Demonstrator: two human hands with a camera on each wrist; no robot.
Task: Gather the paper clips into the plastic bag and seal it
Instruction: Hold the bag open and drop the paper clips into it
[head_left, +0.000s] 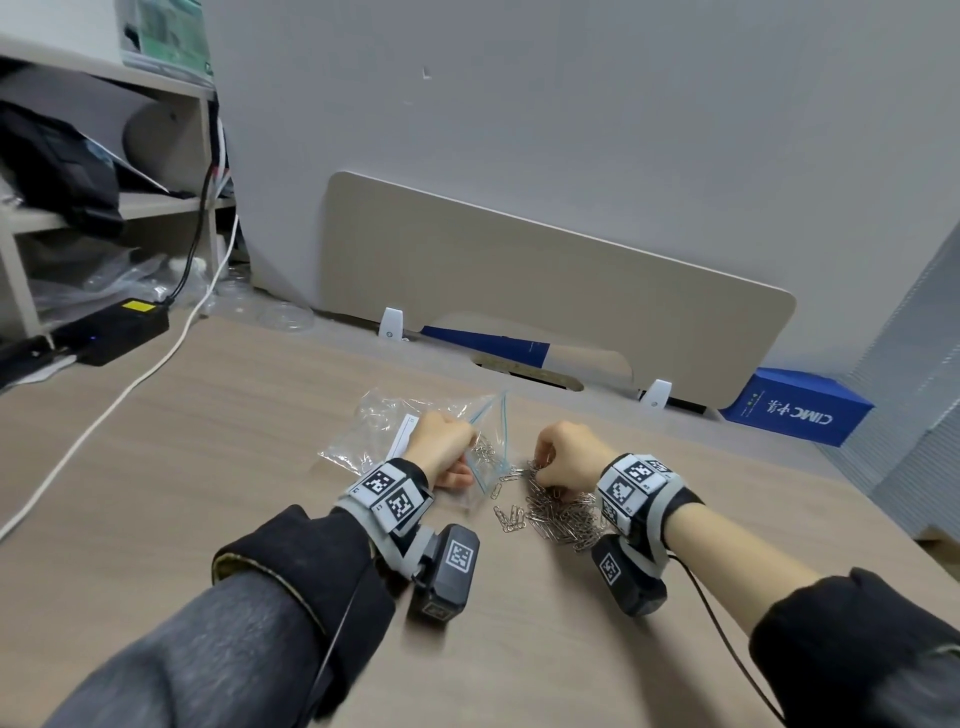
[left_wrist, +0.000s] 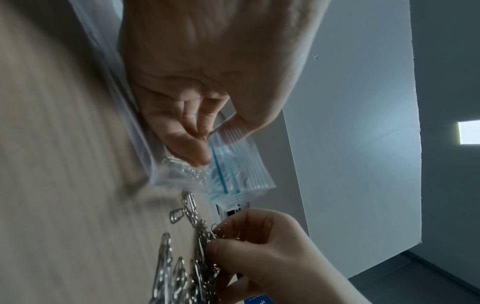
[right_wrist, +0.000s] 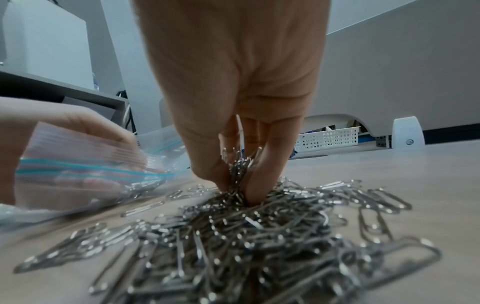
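Head view: wood-grain desk (head_left: 208, 467) against a grey wall, beige divider panel (head_left: 545, 291) clipped along the back edge. Far left: shelf unit (head_left: 104, 208) with clutter, black power brick (head_left: 111, 327) and a white cable (head_left: 130, 384) running across the desk. Far right: blue box (head_left: 800, 408) at the back corner.

Centre-left: clear plastic bag (head_left: 488, 441) with blue zip strips, lying on the desk with its mouth toward the clip pile. Left hand (head_left: 441, 447) pinches the upper lip of the mouth between thumb and fingers, holding it open; left wrist view shows a few clips already inside, just under the fingertips (left_wrist: 197, 156). Crumpled clear plastic with a white label (head_left: 363, 431) lies just left of that hand.

Right of the bag: pile of silver paper clips (head_left: 561, 514) on the desk, a few strays between pile and bag mouth. Right hand (head_left: 566, 454) is down on the far edge of the pile, fingers and thumb closed narrow around a small bunch of clips; right wrist view shows the fingertips (right_wrist: 218, 176) buried in the pile, bunch sticking up between them. Bag mouth is just beside that hand.
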